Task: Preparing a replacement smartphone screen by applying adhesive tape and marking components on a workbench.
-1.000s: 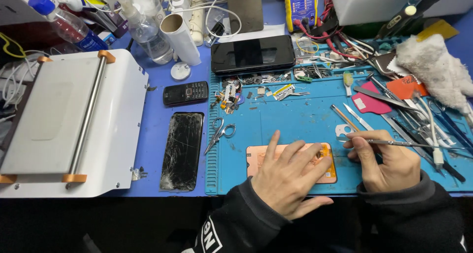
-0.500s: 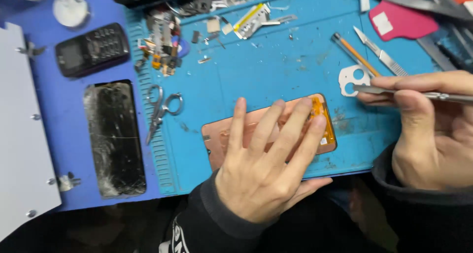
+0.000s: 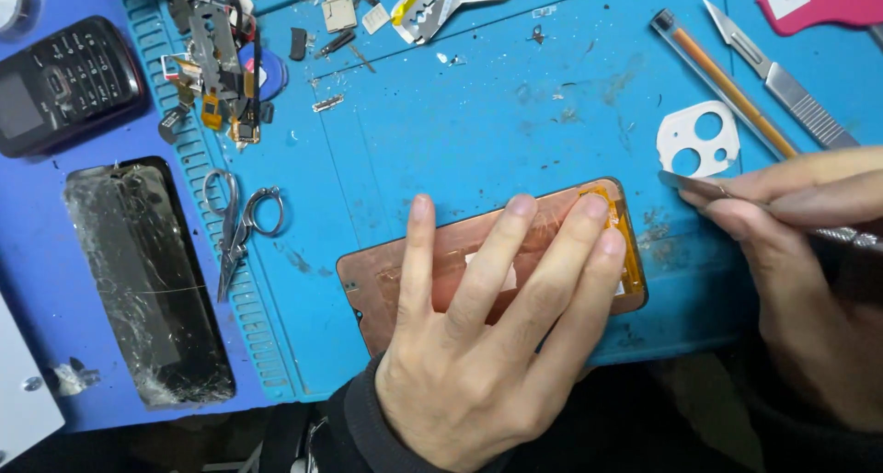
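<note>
**Copper-backed panel pinned flat, metal tool poised at its corner**

Copper-coloured phone panel is lying face down on the blue work mat, near the mat's front edge. You are pressing your left hand down on it, four fingers spread flat across the back and reaching toward the orange flex strip at its right end. Your right hand is pinching shut around a thin metal tool; its tip is sitting just beside the panel's upper right corner, and whether it is touching cannot be told.

A white camera frame is resting just above the tool tip. An orange-cored pen tool and a scalpel are lying beyond it, side by side. Small scissors are lying at the mat's left edge, with a cracked phone screen beside them on the table and a black keypad phone further back.
</note>
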